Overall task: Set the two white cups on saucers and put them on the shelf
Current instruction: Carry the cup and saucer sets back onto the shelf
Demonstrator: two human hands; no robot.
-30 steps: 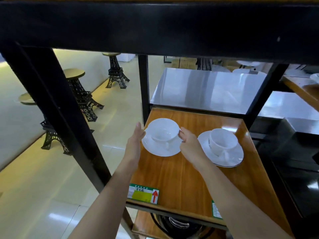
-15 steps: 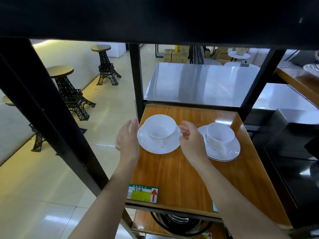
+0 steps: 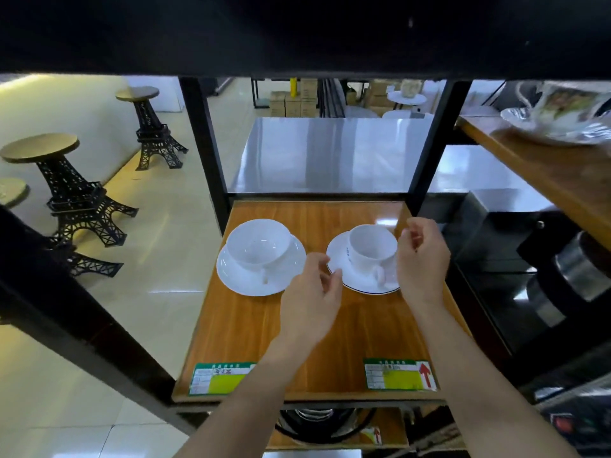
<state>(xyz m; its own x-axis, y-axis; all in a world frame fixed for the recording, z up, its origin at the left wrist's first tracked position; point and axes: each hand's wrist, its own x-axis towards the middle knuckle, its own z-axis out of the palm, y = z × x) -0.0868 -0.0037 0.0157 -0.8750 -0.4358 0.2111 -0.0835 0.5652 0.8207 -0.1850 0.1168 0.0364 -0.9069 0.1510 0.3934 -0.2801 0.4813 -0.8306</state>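
With both cups on saucers on the shelf [image 3: 317,332], loosely curled, empty left hand [image 3: 312,300] and right hand [image 3: 421,259] flank the right cup [image 3: 372,251], its handle pointing near.

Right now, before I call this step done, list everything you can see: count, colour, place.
cups: two, white, each on a saucer, handles toward the viewer.
saucers: two, white, side by side on the shelf; the right one has a dark rim line.
shelf: one, wooden board in a black frame.
labels: two, green and yellow, at the shelf's front edge.
stools: several, black tower-shaped bases, on the floor at left.
steel table: one, behind the shelf.
left hand: empty, left of the right saucer.
right hand: empty, right of the same cup.
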